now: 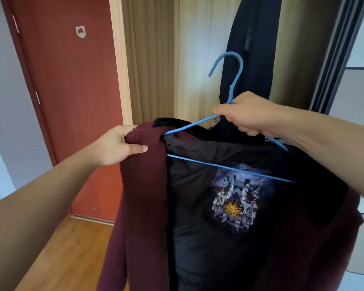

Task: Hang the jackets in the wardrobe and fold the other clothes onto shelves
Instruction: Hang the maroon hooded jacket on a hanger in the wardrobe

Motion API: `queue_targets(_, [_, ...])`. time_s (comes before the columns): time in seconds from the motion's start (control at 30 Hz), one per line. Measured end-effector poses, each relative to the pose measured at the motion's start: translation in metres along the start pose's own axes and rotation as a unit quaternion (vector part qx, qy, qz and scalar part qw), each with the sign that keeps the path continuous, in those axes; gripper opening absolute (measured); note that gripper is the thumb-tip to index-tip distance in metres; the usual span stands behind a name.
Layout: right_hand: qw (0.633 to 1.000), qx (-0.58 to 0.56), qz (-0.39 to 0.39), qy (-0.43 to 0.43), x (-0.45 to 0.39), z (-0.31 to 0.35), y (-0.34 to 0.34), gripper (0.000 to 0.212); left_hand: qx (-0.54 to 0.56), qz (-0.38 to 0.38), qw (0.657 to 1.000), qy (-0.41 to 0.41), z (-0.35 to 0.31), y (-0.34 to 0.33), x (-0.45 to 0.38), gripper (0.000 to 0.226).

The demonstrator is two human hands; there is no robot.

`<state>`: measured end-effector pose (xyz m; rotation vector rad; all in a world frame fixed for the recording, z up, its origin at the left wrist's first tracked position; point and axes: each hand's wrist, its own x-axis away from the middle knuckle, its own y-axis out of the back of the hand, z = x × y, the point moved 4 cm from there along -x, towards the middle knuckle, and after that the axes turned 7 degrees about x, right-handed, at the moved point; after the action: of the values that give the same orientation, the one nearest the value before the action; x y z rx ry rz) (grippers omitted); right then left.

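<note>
A maroon jacket with a black lining and a printed emblem inside hangs open in front of me, draped on a blue hanger. My left hand pinches the jacket's left shoulder by the collar. My right hand grips the hanger just below its hook, which points up and left. The hanger's right end is hidden under the jacket's right shoulder. The wardrobe with light wood walls stands open behind the jacket.
A dark garment hangs inside the wardrobe just behind the hanger's hook. A red-brown door is at the left, with wooden floor below. A dark sliding-door frame borders the wardrobe on the right.
</note>
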<state>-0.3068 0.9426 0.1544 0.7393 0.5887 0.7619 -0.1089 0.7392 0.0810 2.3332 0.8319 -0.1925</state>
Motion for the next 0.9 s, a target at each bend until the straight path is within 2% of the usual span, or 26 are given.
queue_targets(0.1, [1.0, -0.018, 0.014, -0.015, 0.001, 0.004, -0.001, 0.036, -0.042, -0.024, 0.999, 0.004, -0.001, -0.004, -0.009, 0.05])
queue_targets(0.17, [0.999, -0.034, 0.012, -0.035, -0.001, 0.003, 0.0, 0.032, -0.109, -0.088, 0.99, -0.018, -0.016, -0.016, -0.014, 0.07])
queue_targets(0.23, [0.997, -0.046, 0.009, -0.055, -0.006, 0.0, 0.002, 0.028, -0.206, -0.187, 0.956, -0.091, -0.047, -0.04, -0.008, 0.077])
queue_targets(0.3, [0.996, -0.055, 0.012, -0.072, -0.012, -0.003, 0.002, 0.025, -0.239, -0.229, 0.916, -0.228, -0.081, -0.082, 0.009, 0.06])
queue_targets(0.33, [0.995, -0.059, 0.015, -0.08, -0.015, -0.004, 0.002, 0.023, -0.214, -0.199, 0.917, -0.271, -0.093, -0.106, 0.017, 0.046])
queue_targets(0.37, [0.994, -0.064, 0.015, -0.09, -0.019, -0.005, 0.003, 0.021, -0.167, -0.134, 0.938, -0.272, -0.106, -0.132, 0.025, 0.031])
queue_targets(0.4, [0.993, -0.07, 0.011, -0.099, -0.022, -0.006, 0.003, 0.017, -0.11, -0.05, 0.966, -0.229, -0.113, -0.156, 0.029, 0.028])
queue_targets(0.47, [0.99, -0.085, 0.001, -0.115, -0.028, -0.011, 0.005, 0.012, -0.018, 0.099, 0.989, -0.11, -0.122, -0.2, 0.038, 0.044])
queue_targets(0.5, [0.988, -0.094, -0.002, -0.122, -0.03, -0.013, 0.005, 0.012, -0.001, 0.134, 0.988, -0.08, -0.124, -0.215, 0.039, 0.05])
queue_targets(0.57, [0.984, -0.107, -0.01, -0.14, -0.031, -0.019, 0.006, 0.01, 0.036, 0.151, 0.987, -0.052, -0.127, -0.233, 0.037, 0.053])
queue_targets(0.63, [0.982, -0.113, -0.015, -0.153, -0.03, -0.026, 0.006, 0.012, 0.08, 0.145, 0.986, -0.035, -0.127, -0.244, 0.035, 0.04])
queue_targets(0.77, [0.985, -0.068, -0.025, -0.159, -0.029, -0.041, 0.008, 0.039, 0.127, 0.157, 0.978, -0.06, -0.121, -0.253, 0.035, 0.023])
queue_targets(0.83, [0.987, -0.057, -0.02, -0.152, -0.028, -0.047, 0.01, 0.036, 0.199, 0.157, 0.964, -0.084, -0.12, -0.245, 0.031, 0.021])
queue_targets(0.9, [0.987, -0.053, -0.011, -0.149, -0.026, -0.049, 0.013, 0.018, 0.281, 0.125, 0.947, -0.092, -0.124, -0.227, 0.022, 0.014])
